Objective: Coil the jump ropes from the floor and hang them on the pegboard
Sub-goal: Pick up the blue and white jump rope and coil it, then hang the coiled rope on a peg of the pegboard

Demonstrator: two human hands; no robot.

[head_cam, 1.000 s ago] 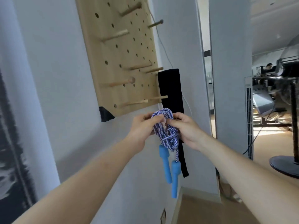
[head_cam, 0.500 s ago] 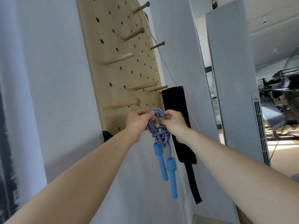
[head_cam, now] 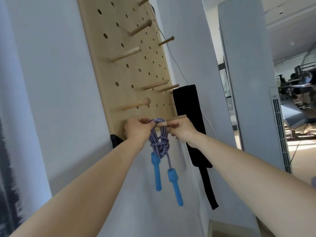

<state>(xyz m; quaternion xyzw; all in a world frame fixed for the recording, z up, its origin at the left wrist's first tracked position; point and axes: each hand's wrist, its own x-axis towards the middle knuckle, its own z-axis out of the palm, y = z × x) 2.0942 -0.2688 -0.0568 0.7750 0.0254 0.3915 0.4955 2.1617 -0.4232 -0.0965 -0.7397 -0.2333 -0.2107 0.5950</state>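
jump rope [head_cam: 159, 145] now over peg [head_cam: 162, 124], left hand [head_cam: 136, 131], right hand [head_cam: 183, 131] still gripping

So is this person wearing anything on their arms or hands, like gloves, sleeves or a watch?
No. The left forearm and right forearm are bare as far as the view reaches, with no sleeve in sight. The left hand and right hand have no gloves, and no watch, band or ring shows on the sides facing the camera.
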